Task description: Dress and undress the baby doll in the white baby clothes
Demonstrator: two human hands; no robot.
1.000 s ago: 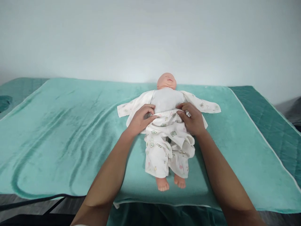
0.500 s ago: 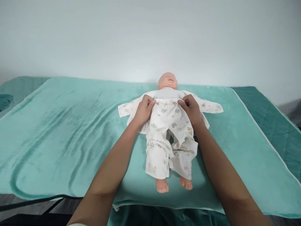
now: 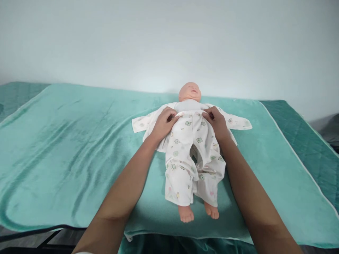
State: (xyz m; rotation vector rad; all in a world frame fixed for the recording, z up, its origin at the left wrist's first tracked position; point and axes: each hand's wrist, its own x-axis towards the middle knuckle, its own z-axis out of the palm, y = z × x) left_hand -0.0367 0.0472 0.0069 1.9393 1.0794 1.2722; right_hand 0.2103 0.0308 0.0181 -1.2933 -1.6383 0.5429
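A baby doll lies on its back, head toward the wall and bare feet toward me. White printed trousers cover its legs up to the belly, with an opening at the crotch. My left hand pinches the waistband on the left side. On the right side, my right hand has its thumb and fingers closed on the same waistband. A white printed jacket lies spread open beneath the doll, its sleeves stretched out to both sides. A pale top shows on the chest.
A light green blanket with several creases lies under the doll, over a darker green quilted cover. Behind stands a white wall. A dark frame bar runs along the front left edge. Something dark sits at the far right.
The trousers' waistband has shifted slightly and the legs hang a bit straighter. Both hands stay at the waistband, the left thumb slightly further inward. The view has moved a little.
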